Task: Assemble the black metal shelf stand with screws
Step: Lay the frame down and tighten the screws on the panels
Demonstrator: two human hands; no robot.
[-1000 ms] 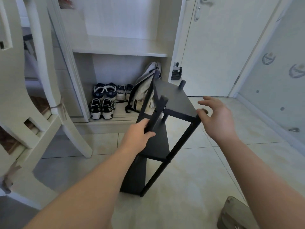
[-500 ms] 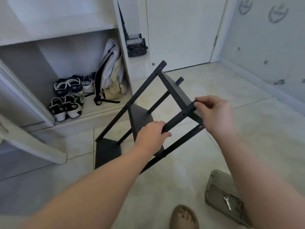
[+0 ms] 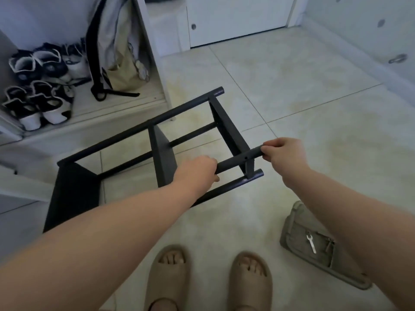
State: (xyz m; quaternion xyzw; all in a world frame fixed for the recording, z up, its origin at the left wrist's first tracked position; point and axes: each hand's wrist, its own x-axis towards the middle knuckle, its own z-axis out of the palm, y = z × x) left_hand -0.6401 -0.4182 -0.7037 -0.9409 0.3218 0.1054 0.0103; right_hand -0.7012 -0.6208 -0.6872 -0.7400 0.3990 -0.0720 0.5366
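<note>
The black metal shelf stand (image 3: 161, 151) is tipped almost flat over the tiled floor, its three black shelf panels on edge between round posts. My left hand (image 3: 197, 170) grips one near post at mid-length. My right hand (image 3: 283, 154) holds the end of that same post (image 3: 238, 161), next to a small screw hole in it. A second post runs just below, and two more lie on the far side.
A grey pouch (image 3: 298, 232) with a small silver wrench (image 3: 311, 243) lies on the floor at the right. My feet in tan slippers (image 3: 168, 277) stand below. Shoes (image 3: 38, 90) and a bag (image 3: 116, 52) fill the open cabinet at the left. A white door is behind.
The stand has tipped from upright to nearly horizontal. My right hand closed round the post end. The view dropped toward the floor and my feet.
</note>
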